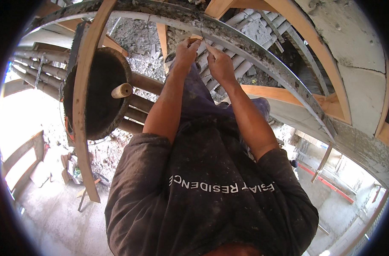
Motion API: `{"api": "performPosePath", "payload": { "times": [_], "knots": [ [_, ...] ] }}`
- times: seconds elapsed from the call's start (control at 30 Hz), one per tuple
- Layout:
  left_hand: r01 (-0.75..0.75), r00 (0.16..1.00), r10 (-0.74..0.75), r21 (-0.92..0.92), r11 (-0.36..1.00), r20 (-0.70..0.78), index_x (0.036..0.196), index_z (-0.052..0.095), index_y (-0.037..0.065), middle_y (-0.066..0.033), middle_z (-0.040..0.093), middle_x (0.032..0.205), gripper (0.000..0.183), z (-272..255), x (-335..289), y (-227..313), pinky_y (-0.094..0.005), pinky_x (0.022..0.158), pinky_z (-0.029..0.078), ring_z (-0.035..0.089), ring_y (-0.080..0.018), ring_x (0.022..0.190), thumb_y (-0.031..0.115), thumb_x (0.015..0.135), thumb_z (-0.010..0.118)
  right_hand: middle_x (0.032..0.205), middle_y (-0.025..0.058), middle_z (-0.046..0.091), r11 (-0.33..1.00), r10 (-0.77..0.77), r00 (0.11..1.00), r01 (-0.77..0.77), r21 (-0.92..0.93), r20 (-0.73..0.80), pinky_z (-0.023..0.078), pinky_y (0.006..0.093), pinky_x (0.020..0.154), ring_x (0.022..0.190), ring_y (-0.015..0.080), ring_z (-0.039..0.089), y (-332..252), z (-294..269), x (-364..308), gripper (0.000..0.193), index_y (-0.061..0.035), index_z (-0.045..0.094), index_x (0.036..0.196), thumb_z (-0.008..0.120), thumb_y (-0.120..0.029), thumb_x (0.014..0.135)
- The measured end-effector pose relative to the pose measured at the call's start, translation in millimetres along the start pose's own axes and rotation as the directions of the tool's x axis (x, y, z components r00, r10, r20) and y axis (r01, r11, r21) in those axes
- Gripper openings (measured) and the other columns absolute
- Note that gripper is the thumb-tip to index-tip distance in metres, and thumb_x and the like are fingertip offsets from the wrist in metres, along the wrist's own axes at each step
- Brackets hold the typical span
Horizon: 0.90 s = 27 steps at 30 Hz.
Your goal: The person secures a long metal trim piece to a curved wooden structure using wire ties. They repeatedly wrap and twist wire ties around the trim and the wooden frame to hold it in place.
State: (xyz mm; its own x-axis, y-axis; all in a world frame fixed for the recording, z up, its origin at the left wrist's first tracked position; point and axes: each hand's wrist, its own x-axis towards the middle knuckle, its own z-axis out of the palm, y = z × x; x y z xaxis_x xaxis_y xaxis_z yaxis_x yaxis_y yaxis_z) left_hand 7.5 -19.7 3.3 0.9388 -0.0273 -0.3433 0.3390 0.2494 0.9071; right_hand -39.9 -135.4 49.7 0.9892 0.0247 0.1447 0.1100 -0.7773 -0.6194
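Note:
Both my arms reach forward to a long, dirt-crusted straight-edged beam [245, 46], which the lens bends into an arc. My left hand [187, 53] is closed, its fingertips pinched together just below the beam. Close beside it, my right hand [220, 65] is also closed, with thumb and forefinger meeting near the same spot. A thin dark wire or string [202, 30] runs down across the beam toward the fingertips of both hands. Its end is too small to make out, and the fingers partly hide what they grip.
Left of my arms is a round black tub [103, 115] with a wooden handle [122, 90] sticking out; a long timber strip [82, 102] crosses before it. Bamboo poles [145, 83] pass behind. Timber framing [326, 55] stands right; a red bar [326, 183] lies lower right.

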Motion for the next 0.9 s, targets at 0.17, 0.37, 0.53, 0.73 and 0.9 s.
{"api": "performPosePath", "payload": {
  "times": [0.17,0.37,0.53,0.73,0.9],
  "knots": [
    [-0.145,0.986,0.159,0.218,0.965,-0.049,0.093,0.062,-0.004,-0.0118,0.063,0.083,0.024,-5,4,3,-0.0285,0.066,0.045,0.058,-0.0167,0.071,0.014,0.078,0.056,0.084,0.0183,0.059,0.989,0.051,0.997,-0.042,-0.139,0.059,0.046,0.0428,0.07,0.08,0.0349,0.058,9,16,-3,0.031,-0.0077,0.057,0.11,0.05,-0.013,0.081],
    [-0.271,0.948,0.316,0.442,0.855,-0.031,0.09,0.063,-0.003,-0.0168,0.063,0.082,0.027,5,-10,8,-0.0321,0.071,0.046,0.06,-0.0224,0.077,0.02,0.078,0.055,0.087,0.0158,0.06,1.0,0.011,0.994,-0.01,-0.004,0.113,0.047,0.0437,0.067,0.077,0.0354,0.058,32,61,8,0.02,-0.0068,0.059,0.095,0.053,-0.016,0.078],
    [-0.405,0.91,0.242,0.599,0.691,0.336,0.088,0.062,-0.003,-0.0203,0.061,0.082,0.028,3,-19,26,-0.0351,0.069,0.047,0.061,-0.0259,0.074,0.022,0.08,0.054,0.084,0.011,0.063,0.972,-0.228,0.973,0.229,-0.044,0.023,0.049,0.0351,0.063,0.071,0.0264,0.061,43,59,2,0.02,-0.004,0.06,0.097,0.054,-0.013,0.08],
    [-0.182,0.979,0.206,0.489,0.853,0.006,0.1,0.059,-0.002,-0.0161,0.063,0.088,0.029,-25,-9,40,-0.0324,0.067,0.046,0.06,-0.0247,0.078,0.02,0.081,0.054,0.084,0.0015,0.059,0.489,0.187,0.89,-0.451,0.747,0.415,0.045,0.0216,0.061,0.069,0.0071,0.053,11,43,-8,0.032,-0.0019,0.053,0.118,0.048,-0.013,0.088],
    [-0.025,0.999,0.017,0.276,0.961,0.032,0.102,0.06,-0.002,-0.0078,0.063,0.088,0.031,-22,-13,49,-0.0275,0.065,0.045,0.055,-0.0131,0.074,0.022,0.082,0.056,0.085,0.0027,0.059,0.398,0.208,0.886,-0.463,0.792,0.414,0.045,0.025,0.067,0.077,0.0106,0.055,-8,42,12,0.033,0.0019,0.056,0.11,0.05,-0.02,0.087]
  ]
}}
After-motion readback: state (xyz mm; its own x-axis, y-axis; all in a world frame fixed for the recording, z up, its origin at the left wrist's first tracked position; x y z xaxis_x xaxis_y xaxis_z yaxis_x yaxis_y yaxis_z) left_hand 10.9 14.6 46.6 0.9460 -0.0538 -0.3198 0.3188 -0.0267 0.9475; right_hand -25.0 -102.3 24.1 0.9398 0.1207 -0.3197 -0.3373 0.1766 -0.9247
